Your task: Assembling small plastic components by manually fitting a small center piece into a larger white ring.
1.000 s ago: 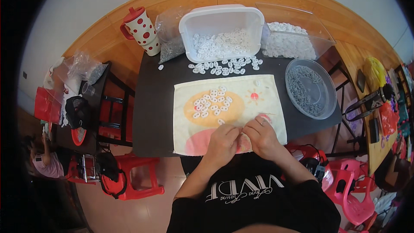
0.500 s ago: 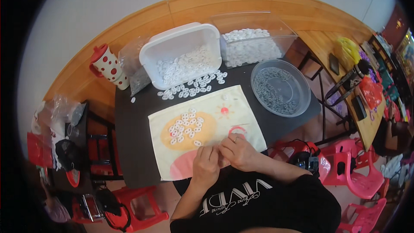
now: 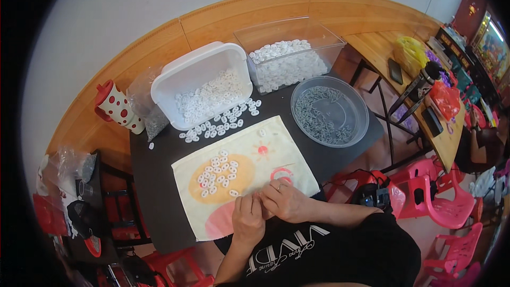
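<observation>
My left hand [image 3: 248, 222] and my right hand [image 3: 287, 200] meet over the near edge of a cream printed cloth [image 3: 287, 143]. The fingers of both are closed and pressed together; whatever lies between them is too small or hidden to make out. On the cloth, just beyond my hands, several small white oval plastic pieces with two holes [image 3: 217, 174] are scattered over an orange printed patch. One more white piece [image 3: 262, 133] rests near the cloth's far edge. A round clear tub [image 3: 357, 107] at the right holds many small grey metal parts [image 3: 319, 125], probably screws.
Beyond the cloth, a white plastic basin [image 3: 159, 95] tilts toward me, with loose white pieces spilled before it on the black table [image 3: 154, 180]. Beside it stands a clear box [image 3: 332, 45] of white pieces. A red-dotted tumbler [image 3: 118, 107] and a bag of grey parts [image 3: 154, 119] stand left.
The whole view has turned and shifted slightly, so the table sits farther left. My hands stay together at the cloth's near edge with fingers pinched; the white pieces look unmoved.
</observation>
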Demonstrator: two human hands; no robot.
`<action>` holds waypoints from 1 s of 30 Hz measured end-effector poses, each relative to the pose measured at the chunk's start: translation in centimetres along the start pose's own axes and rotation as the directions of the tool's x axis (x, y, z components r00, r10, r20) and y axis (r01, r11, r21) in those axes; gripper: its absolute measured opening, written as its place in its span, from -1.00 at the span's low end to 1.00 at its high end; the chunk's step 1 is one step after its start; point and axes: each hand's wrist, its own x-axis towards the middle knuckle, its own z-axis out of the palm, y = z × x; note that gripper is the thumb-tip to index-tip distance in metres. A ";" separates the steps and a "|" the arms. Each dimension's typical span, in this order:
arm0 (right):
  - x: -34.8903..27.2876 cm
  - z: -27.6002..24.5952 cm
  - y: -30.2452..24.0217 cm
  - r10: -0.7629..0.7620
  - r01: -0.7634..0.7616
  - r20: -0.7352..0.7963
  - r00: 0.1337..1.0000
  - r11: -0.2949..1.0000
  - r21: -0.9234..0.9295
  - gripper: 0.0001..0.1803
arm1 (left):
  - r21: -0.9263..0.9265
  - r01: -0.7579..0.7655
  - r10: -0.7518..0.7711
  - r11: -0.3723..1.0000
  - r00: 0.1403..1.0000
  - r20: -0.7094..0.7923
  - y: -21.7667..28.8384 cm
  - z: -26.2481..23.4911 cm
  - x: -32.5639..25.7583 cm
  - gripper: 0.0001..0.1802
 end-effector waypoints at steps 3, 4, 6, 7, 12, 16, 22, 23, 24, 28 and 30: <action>0.0 0.1 0.2 -0.010 0.010 0.004 1.000 1.000 -0.011 -0.67 | 0.025 -0.008 0.007 1.000 1.000 0.025 0.0 0.0 -0.1 -0.76; 0.1 0.1 0.2 -0.016 0.016 0.006 1.000 1.000 -0.004 -0.67 | 0.031 -0.012 0.011 0.999 0.999 0.037 0.0 0.0 -0.1 -0.75; 0.1 0.1 0.1 -0.022 0.022 0.008 1.000 1.000 0.004 -0.68 | 0.038 -0.014 0.012 0.999 0.999 0.050 0.0 -0.1 -0.1 -0.75; 0.1 0.0 0.1 -0.020 0.020 0.015 1.000 1.000 0.001 -0.68 | 0.045 -0.026 0.023 0.999 0.998 0.061 0.0 -0.2 -0.1 -0.75; 0.1 0.1 0.2 -0.024 0.024 0.032 0.999 1.000 0.019 -0.69 | 0.068 -0.050 0.044 0.996 0.994 0.099 -0.2 -0.1 -0.5 -0.76; 0.1 0.3 0.2 -0.042 0.042 0.005 0.999 0.999 0.008 -0.70 | 0.083 -0.074 0.064 0.994 0.992 0.111 -0.2 -0.2 -0.5 -0.78; 0.3 0.3 0.4 -0.048 0.048 -0.008 0.999 0.998 0.047 -0.68 | 0.065 -0.081 0.074 0.995 0.991 0.113 -0.5 -0.3 -0.5 -0.76; 0.3 0.2 0.5 -0.043 0.043 -0.008 0.999 0.996 0.076 -0.69 | 0.046 -0.074 0.069 0.996 0.992 0.110 -0.4 -0.3 -0.5 -0.75; 0.2 0.2 0.7 -0.045 0.045 -0.006 0.999 0.996 0.078 -0.69 | 0.046 -0.072 0.067 0.996 0.992 0.109 -0.4 -0.1 -0.4 -0.75; 0.0 0.8 1.0 0.017 -0.005 -0.067 0.998 0.985 0.171 -0.73 | -0.030 0.009 -0.010 1.000 1.000 -0.012 -0.5 -0.2 -0.4 -0.65; 0.1 0.3 1.8 0.039 -0.007 -0.175 0.984 0.984 0.179 -0.75 | -0.057 0.035 -0.038 0.998 0.998 -0.057 -0.6 -0.1 -0.4 -0.60</action>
